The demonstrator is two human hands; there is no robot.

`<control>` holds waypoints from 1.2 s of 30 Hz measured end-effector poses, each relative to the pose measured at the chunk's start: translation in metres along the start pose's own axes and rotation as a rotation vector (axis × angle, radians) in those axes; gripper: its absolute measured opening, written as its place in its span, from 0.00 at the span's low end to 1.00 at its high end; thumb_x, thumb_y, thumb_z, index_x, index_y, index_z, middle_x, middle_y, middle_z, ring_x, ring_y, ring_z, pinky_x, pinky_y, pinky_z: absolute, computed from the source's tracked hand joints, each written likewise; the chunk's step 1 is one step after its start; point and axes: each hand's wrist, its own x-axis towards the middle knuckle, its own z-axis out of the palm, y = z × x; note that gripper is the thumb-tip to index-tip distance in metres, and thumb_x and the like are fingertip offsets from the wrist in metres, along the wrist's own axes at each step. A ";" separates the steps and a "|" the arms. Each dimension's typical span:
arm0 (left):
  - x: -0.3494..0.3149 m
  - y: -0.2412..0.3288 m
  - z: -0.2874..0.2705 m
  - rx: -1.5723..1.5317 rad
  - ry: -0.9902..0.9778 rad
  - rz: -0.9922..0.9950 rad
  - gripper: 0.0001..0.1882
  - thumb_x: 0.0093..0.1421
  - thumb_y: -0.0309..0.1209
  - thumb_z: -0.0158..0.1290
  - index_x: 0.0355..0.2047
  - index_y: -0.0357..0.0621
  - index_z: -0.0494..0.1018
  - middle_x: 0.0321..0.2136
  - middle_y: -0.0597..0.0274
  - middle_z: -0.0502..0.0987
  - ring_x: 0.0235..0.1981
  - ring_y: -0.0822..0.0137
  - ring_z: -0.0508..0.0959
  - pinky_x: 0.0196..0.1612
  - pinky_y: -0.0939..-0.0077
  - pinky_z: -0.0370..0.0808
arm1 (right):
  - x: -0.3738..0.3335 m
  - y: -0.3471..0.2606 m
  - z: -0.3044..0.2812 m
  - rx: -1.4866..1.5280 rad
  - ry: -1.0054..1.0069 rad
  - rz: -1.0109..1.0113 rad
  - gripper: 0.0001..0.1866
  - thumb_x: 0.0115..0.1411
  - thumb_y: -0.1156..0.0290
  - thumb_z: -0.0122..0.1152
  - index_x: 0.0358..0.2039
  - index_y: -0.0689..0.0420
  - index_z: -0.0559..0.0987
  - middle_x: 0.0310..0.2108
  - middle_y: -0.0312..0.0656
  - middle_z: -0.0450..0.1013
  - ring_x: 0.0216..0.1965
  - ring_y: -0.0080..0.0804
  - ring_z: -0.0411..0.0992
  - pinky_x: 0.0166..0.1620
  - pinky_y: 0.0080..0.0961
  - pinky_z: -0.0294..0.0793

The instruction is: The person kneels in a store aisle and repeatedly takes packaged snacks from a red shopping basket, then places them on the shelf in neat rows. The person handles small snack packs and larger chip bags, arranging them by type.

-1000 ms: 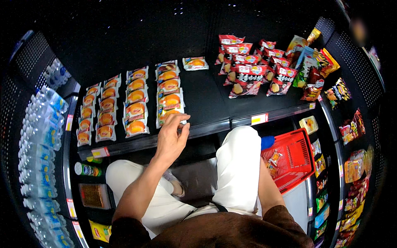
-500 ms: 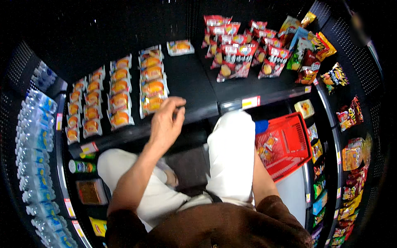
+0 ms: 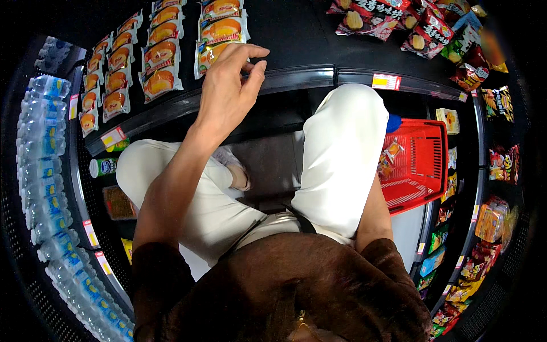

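Observation:
My left hand (image 3: 231,91) is over the front edge of a black shelf (image 3: 285,82), its index finger stretched out and its thumb apart. No object shows between those fingers. Just beside it lies the front wrapped bun (image 3: 206,57) of a row, partly covered by the hand; whether they touch I cannot tell. More wrapped buns (image 3: 159,81) lie in rows to the left. On the right, my forearm (image 3: 376,214) passes down behind my knee, which hides my right hand. Beyond that knee is a red basket (image 3: 424,196) holding a few small wrapped buns (image 3: 390,157).
Red snack bags (image 3: 427,34) stand on the shelf at the far right. Water bottles (image 3: 48,148) line the left side. More packaged snacks (image 3: 481,265) fill the right-hand shelves. A green can (image 3: 102,167) sits low by my left knee (image 3: 142,165).
The view has tilted downward, so shelf and buns appear higher in the picture. My left hand keeps much the same pose beside the front bun. The wrapped buns in the basket remain there.

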 end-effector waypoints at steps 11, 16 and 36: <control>-0.002 0.000 0.003 0.000 0.009 0.007 0.10 0.63 0.25 0.55 0.45 0.39 0.77 0.34 0.59 0.75 0.27 0.73 0.76 0.29 0.80 0.73 | -0.066 0.048 0.037 -0.002 -0.122 0.091 0.27 0.57 0.56 0.60 0.54 0.50 0.65 0.55 0.43 0.63 0.56 0.41 0.61 0.59 0.36 0.58; -0.004 -0.003 0.006 0.014 -0.004 0.004 0.10 0.63 0.25 0.54 0.45 0.39 0.77 0.36 0.59 0.76 0.28 0.73 0.76 0.29 0.80 0.73 | -0.101 0.073 0.065 0.249 -0.168 0.211 0.38 0.63 0.54 0.59 0.70 0.49 0.56 0.69 0.43 0.55 0.70 0.39 0.53 0.71 0.35 0.48; 0.000 0.012 0.009 0.001 0.056 0.126 0.10 0.62 0.26 0.56 0.44 0.41 0.77 0.39 0.59 0.77 0.32 0.68 0.79 0.31 0.77 0.75 | -0.052 0.022 0.023 -0.034 0.004 0.046 0.24 0.57 0.62 0.58 0.54 0.55 0.74 0.51 0.53 0.72 0.53 0.43 0.72 0.57 0.38 0.69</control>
